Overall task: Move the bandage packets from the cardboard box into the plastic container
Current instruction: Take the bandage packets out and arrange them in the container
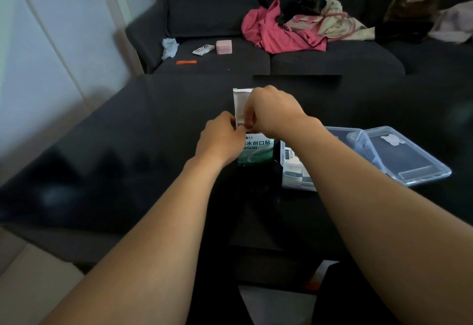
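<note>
Above the green bandage box [256,152]: white bandage packet [239,106] pinched by left hand [222,139] and right hand [271,111]. Best lifted straight out, then carried right into clear plastic container [294,184].

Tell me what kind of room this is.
Most likely a home living room: a dark sofa strewn with a pink garment and other clothes stands behind a low black table, where both hands work on household bandage supplies.
</note>
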`<state>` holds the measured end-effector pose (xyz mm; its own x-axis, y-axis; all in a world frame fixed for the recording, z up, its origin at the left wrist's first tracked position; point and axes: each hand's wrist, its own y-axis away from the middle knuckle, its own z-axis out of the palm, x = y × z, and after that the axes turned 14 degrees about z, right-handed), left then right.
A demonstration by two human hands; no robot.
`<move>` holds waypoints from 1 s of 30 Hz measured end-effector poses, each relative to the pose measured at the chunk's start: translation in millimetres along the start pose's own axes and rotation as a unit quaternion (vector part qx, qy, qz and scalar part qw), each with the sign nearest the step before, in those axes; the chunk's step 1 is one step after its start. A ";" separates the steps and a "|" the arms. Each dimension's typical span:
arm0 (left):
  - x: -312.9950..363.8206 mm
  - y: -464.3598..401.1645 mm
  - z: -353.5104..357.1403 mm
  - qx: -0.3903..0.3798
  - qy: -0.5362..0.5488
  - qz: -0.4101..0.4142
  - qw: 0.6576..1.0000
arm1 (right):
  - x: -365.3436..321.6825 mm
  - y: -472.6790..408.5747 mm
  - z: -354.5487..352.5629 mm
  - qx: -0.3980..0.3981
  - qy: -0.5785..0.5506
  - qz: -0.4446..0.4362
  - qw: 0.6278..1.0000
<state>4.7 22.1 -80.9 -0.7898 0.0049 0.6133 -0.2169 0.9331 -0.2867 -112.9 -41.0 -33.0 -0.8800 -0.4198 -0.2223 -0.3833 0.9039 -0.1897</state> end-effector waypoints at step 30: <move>-0.5 5.7 -12.8 0.071 0.035 -0.024 0.997 | 5.7 -0.9 -26.0 0.105 -0.097 -0.043 0.989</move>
<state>11.2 32.1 -73.5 -0.7364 -0.0089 0.6765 -0.3357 0.8729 -0.3539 -124.9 -42.0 -9.2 -0.7692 -0.5199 -0.3715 -0.3688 0.8360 -0.4063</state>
